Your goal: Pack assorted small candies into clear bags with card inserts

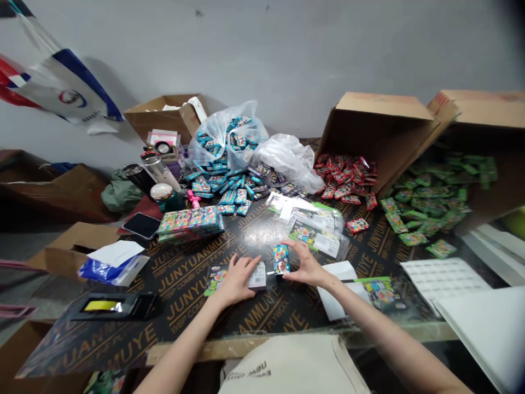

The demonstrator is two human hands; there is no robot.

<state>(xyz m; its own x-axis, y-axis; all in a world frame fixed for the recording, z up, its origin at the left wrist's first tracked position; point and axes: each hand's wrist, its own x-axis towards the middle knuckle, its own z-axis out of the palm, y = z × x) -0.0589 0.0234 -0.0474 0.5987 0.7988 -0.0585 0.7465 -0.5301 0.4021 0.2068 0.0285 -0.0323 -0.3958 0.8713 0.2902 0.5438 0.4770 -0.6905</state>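
Note:
My left hand (237, 279) lies on a clear printed bag (256, 275) flat on the dark plywood table (184, 284), fingers bent and pressing its top. My right hand (305, 265) grips a small blue packet (281, 259) at the bag's open right end, thumb and fingers pinched on it. A stack of more printed bags (318, 232) lies just beyond my hands.
A heap of blue packets (229, 183) spills from plastic bags at the back. Tipped cardboard boxes hold red packets (346, 175) and green packets (426, 205). Flasks (158, 169), a phone (141, 224), bundled packets (191, 221), a sticker sheet (445, 276) and a tape dispenser (112, 305) lie around.

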